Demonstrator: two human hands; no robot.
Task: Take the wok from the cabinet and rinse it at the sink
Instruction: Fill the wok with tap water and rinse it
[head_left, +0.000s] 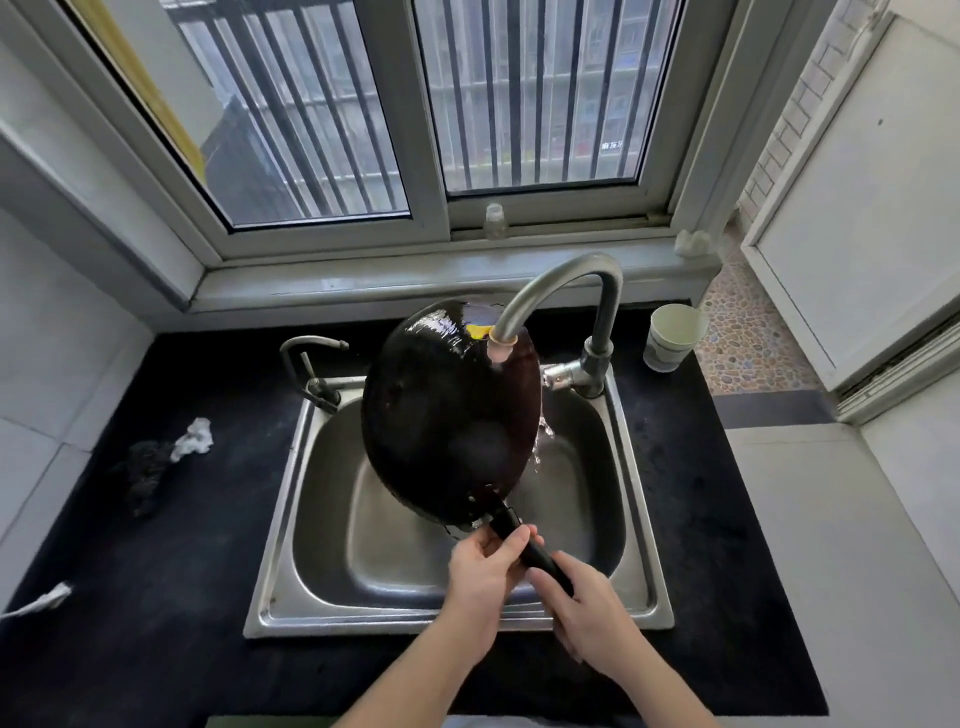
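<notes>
The black wok (447, 415) is tipped on its side over the steel sink (291, 530), its dark underside facing me. Both hands grip its black handle (511, 525): my left hand (485, 571) nearer the pan, my right hand (587, 608) at the handle's end. The curved faucet (561, 286) ends just above the wok's upper rim. Water runs off the wok's right edge into the basin. A bit of yellow (478, 330) shows behind the rim.
A small second tap (311, 364) stands at the sink's back left. A paper cup (672, 335) sits on the dark counter at the back right. A dark scrubber and white cloth (166, 457) lie to the left. A small bottle (493, 221) stands on the window sill.
</notes>
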